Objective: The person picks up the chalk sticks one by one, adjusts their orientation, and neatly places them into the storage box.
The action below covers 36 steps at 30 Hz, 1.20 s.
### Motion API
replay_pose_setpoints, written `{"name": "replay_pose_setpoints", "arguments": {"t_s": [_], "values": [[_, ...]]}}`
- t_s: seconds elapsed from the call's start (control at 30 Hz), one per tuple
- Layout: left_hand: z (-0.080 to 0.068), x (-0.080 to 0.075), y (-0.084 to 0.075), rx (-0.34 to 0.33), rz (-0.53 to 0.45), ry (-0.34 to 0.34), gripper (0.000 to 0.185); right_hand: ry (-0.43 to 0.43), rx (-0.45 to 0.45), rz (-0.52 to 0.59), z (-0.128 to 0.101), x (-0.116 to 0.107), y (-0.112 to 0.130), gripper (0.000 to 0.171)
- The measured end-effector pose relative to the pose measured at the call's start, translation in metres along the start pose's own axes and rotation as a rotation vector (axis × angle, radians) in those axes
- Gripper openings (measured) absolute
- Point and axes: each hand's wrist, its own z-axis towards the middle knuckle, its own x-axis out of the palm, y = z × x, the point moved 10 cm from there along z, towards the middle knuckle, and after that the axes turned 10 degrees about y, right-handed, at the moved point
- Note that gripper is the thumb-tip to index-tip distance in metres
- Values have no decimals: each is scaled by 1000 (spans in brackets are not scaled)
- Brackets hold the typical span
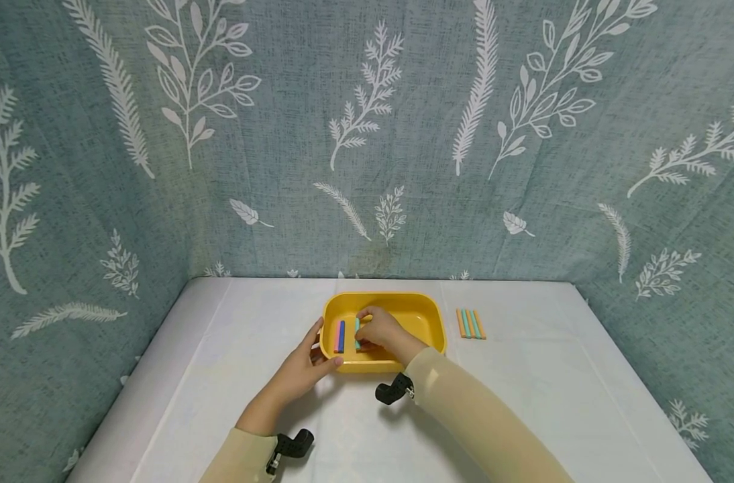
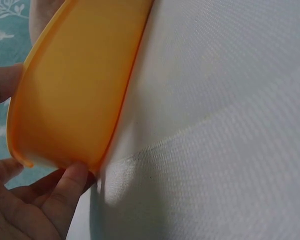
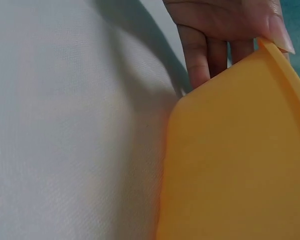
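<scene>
The yellow tray (image 1: 427, 320) sits near the middle of the tabletop (image 1: 524, 389), a little toward its far edge. Inside it, by the left wall, lie a pink stick (image 1: 337, 336) and a blue stick (image 1: 341, 336) side by side, with a teal stick (image 1: 357, 332) just to their right. The right hand (image 1: 380, 330) reaches over the near rim into the tray, its fingers curled on the teal stick — it seems to pinch it, though the fingers hide the contact. The left hand (image 1: 303, 371) holds the tray's near-left corner, thumb against the near wall and fingers along the left rim — the left wrist view shows the thumb pressed to the wall. Right of the tray, apart from it, four sticks (image 1: 470, 323) in orange and teal lie in a row on the tabletop.
</scene>
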Motion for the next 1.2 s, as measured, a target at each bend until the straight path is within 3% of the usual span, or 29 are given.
{"name": "replay_pose_setpoints", "arguments": {"t_s": [0.5, 0.9, 1.2], "values": [[1, 2, 6, -39, -2, -9, 95, -3, -41, -28, 0, 0, -1, 39], [3, 1, 4, -24, 9, -10, 97, 7, -66, 145, -3, 1, 1, 26], [2, 1, 3, -25, 16, -9, 95, 2, -95, 150, -19, -14, 11, 25]]}}
